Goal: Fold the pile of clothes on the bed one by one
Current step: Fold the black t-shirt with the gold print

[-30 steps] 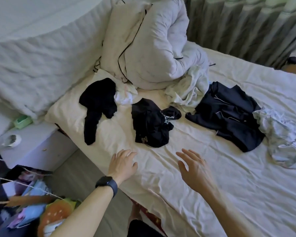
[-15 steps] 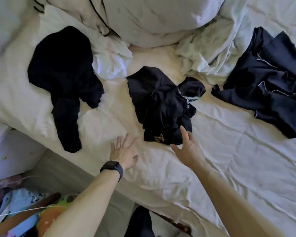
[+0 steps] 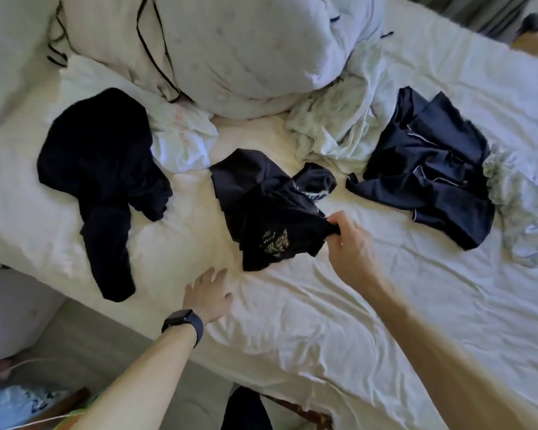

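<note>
The right hand (image 3: pixel 348 243) pinches the right edge of a black shirt (image 3: pixel 271 212), with thumb and fingers curled round a fold of the cloth. The shirt lies crumpled in the middle of the bed (image 3: pixel 385 321), a little back from the near edge. A pale print shows on its near part and another on a fold at its far right.

The left hand (image 3: pixel 207 294) rests on the sheet just short of the shirt's near corner, close to the bed's near edge. Its fingers are straight and spread, and it holds nothing. A dark watch (image 3: pixel 184 321) sits on that wrist.

Toward the left end of the bed lies a black garment (image 3: pixel 100 169), with one long part reaching down to the near edge. A white cloth (image 3: pixel 184 135) lies just beside it, partly tucked under a bundled duvet (image 3: pixel 246 48) with dark piping at the far side.

Right of the duvet is a rumpled pale green cloth (image 3: pixel 330 125). Beyond that is a navy garment (image 3: pixel 432 175) with thin white piping, well apart from the black shirt's body. A light grey cloth (image 3: pixel 522 206) touches the navy garment's right side, at the right edge of the view.
</note>
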`<control>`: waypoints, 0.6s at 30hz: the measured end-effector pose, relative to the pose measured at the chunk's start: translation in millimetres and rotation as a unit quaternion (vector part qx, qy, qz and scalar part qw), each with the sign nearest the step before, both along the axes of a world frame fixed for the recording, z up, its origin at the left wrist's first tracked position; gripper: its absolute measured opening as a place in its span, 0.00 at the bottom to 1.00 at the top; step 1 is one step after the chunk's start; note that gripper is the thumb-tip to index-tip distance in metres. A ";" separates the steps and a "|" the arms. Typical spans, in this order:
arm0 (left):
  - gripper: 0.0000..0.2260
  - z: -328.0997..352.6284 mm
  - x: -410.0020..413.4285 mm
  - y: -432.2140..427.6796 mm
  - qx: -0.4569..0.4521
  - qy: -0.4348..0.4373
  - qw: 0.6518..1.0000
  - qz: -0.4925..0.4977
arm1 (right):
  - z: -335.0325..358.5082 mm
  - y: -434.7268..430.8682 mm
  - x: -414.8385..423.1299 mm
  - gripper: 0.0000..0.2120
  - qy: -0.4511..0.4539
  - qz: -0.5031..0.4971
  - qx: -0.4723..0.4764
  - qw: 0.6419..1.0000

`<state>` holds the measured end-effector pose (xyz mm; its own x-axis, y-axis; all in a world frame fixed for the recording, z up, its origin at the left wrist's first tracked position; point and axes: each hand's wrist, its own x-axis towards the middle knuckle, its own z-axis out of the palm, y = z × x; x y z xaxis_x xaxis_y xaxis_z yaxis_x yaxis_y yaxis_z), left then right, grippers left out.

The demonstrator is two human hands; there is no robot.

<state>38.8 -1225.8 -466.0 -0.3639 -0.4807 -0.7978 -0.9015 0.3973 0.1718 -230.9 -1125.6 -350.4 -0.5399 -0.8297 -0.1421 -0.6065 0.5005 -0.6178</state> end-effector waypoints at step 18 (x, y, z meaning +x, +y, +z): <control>0.13 458.3 -257.0 108.6 0.036 0.568 0.821 -0.052 | 352.7 168.2 -113.5 0.10 0.071 0.013 -0.231 0.970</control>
<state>-218.1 -1117.3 -7.7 -0.9288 -0.3658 0.0589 -0.1058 0.4141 0.9041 -344.4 -957.4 2.2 -0.5057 -0.8000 0.3229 -0.7100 0.1733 -0.6825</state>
